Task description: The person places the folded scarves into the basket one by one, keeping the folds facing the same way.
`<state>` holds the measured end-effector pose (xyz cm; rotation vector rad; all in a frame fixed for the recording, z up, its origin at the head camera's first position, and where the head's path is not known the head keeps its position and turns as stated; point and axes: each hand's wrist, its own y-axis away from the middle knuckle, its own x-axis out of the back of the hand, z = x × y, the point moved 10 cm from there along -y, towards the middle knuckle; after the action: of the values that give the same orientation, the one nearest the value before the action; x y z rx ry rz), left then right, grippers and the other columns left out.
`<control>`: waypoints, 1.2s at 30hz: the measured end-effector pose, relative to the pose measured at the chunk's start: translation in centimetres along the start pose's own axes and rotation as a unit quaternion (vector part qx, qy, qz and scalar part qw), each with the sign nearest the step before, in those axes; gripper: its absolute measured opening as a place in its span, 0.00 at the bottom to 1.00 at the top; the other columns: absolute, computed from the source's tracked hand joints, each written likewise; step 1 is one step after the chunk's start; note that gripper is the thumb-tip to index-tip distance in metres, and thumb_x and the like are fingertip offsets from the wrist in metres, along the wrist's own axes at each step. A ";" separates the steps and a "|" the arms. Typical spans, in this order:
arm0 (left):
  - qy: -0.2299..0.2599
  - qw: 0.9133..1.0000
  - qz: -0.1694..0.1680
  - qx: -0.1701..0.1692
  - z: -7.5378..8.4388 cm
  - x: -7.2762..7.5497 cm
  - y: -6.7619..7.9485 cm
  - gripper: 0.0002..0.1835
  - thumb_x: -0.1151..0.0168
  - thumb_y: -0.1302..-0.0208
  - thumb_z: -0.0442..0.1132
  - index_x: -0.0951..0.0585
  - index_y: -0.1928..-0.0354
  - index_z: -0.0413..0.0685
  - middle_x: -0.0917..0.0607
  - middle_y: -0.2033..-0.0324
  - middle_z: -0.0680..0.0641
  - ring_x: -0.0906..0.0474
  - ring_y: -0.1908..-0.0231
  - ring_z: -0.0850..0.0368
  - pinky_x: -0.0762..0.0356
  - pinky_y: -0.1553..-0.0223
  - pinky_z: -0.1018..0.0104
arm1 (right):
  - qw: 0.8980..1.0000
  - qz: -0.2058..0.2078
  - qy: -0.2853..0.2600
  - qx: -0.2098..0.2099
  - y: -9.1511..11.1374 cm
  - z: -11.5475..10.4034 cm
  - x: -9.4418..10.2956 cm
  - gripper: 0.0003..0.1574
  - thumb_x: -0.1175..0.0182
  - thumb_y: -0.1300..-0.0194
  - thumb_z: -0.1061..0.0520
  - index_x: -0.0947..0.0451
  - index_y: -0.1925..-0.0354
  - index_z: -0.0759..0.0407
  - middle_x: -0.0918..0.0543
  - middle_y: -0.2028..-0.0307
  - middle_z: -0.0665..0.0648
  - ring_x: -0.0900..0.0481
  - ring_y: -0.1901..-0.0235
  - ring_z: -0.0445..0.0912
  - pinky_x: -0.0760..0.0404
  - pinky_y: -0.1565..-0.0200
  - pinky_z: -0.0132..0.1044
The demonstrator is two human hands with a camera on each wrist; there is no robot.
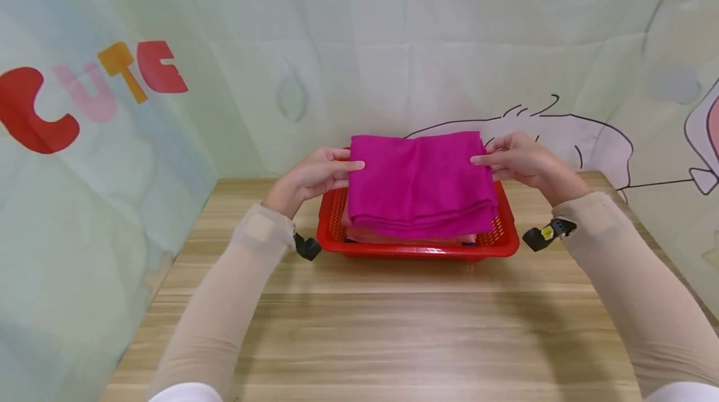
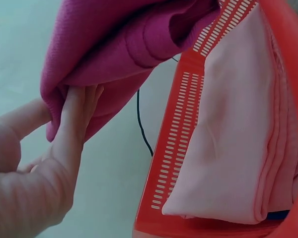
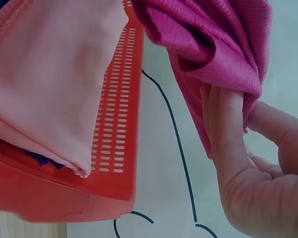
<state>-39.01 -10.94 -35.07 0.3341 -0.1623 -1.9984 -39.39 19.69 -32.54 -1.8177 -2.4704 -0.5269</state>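
Note:
A folded magenta cloth [image 1: 418, 183] is held up above a red plastic basket [image 1: 418, 251]. My left hand [image 1: 317, 174] pinches its left edge, thumb on the near face and fingers behind. At the opposite edge my right hand [image 1: 519, 158] pinches it the same way. Both wrist views show the magenta cloth raised clear of the basket, its folded layers hanging loose. Inside the basket lies a folded pink cloth [image 2: 233, 124]. Some dark blue fabric [image 3: 42, 158] peeks out under the pink one; most of it is hidden.
The basket stands on a wood-grain table [image 1: 393, 327] near its back edge. Behind it hangs a pale printed curtain [image 1: 337, 46] with coloured letters at the left and a cartoon outline at the right. A black wrist camera [image 1: 308, 246] sits on the left wrist, close to the basket's rim.

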 end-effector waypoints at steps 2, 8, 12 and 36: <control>0.001 1.000 0.004 0.003 -0.1 0.2 -0.2 0.33 0.44 0.27 0.31 0.42 0.25 0.35 0.25 0.37 0.34 0.15 0.55 0.53 0.20 0.47 0.58 | 1.000 0.002 -0.002 0.000 -0.1 0.0 0.0 0.10 0.35 0.33 0.61 0.26 0.68 0.62 0.16 0.75 0.53 0.16 0.74 0.44 0.13 0.63 0.37; 0.006 1.000 0.014 0.009 -0.5 0.8 -0.7 0.35 0.43 0.28 0.32 0.45 0.24 0.37 0.26 0.36 0.34 0.15 0.55 0.53 0.20 0.46 0.58 | 1.000 0.004 -0.006 0.002 -0.5 0.1 -0.1 0.08 0.36 0.32 0.62 0.23 0.69 0.62 0.15 0.74 0.54 0.14 0.74 0.44 0.13 0.64 0.37; 0.001 1.000 0.020 0.013 -0.7 1.1 -1.2 0.37 0.43 0.27 0.33 0.49 0.23 0.38 0.27 0.35 0.35 0.18 0.47 0.49 0.24 0.42 0.57 | 1.000 0.002 -0.011 -0.003 -0.9 0.4 -0.1 0.09 0.36 0.32 0.62 0.23 0.70 0.61 0.15 0.75 0.54 0.14 0.74 0.44 0.13 0.66 0.36; 0.004 1.000 0.030 0.007 -2.3 2.4 -2.7 0.39 0.40 0.29 0.33 0.48 0.23 0.35 0.16 0.48 0.40 0.15 0.55 0.54 0.24 0.41 0.58 | 0.999 0.022 0.024 -0.006 -2.6 1.9 -0.4 0.13 0.35 0.32 0.59 0.29 0.66 0.64 0.18 0.76 0.52 0.16 0.75 0.43 0.14 0.66 0.33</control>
<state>-41.65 -11.81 -38.33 0.3422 -0.1792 -1.9382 -41.33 19.21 -35.02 -1.8368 -2.3956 -0.5787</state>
